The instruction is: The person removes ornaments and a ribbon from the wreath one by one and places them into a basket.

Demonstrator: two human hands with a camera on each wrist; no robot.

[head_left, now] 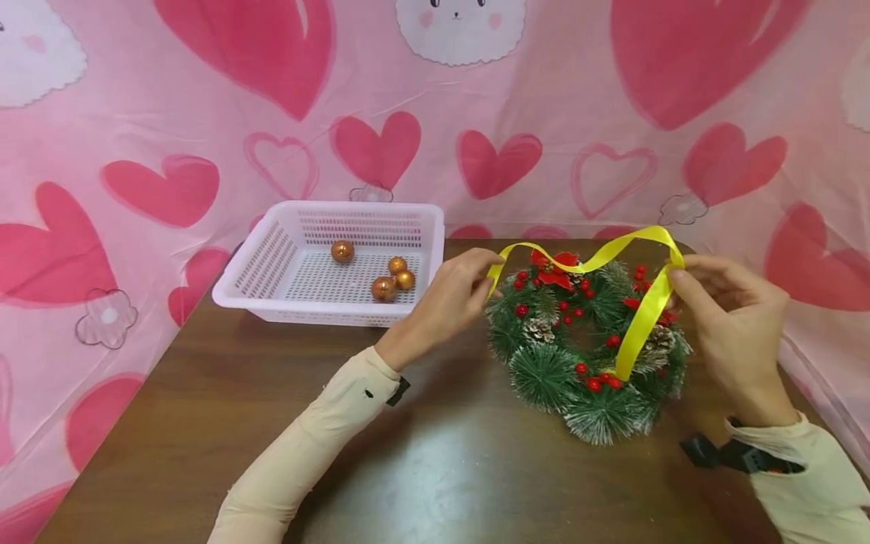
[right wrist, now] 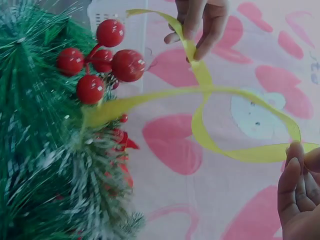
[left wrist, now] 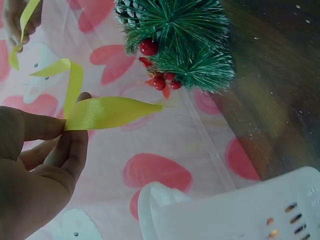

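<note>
A yellow ribbon (head_left: 642, 325) stretches in loose curves above a green wreath (head_left: 544, 378) trimmed with red berries, pinecones and a red flower. My left hand (head_left: 454, 293) pinches the ribbon near one end, just beyond the wreath's left side; in the left wrist view a short tail of ribbon (left wrist: 112, 112) sticks out past the thumb and fingers. At the wreath's right, my right hand (head_left: 737, 325) pinches the ribbon farther along. From there a length slants down to the wreath's front berries (head_left: 601, 379); how it meets the wreath there is unclear.
A white plastic basket (head_left: 326, 308) stands at the table's back left, with several orange-gold balls (head_left: 343, 251) inside. The brown table (head_left: 401, 461) runs up to a pink cloth backdrop (head_left: 557, 91) with hearts.
</note>
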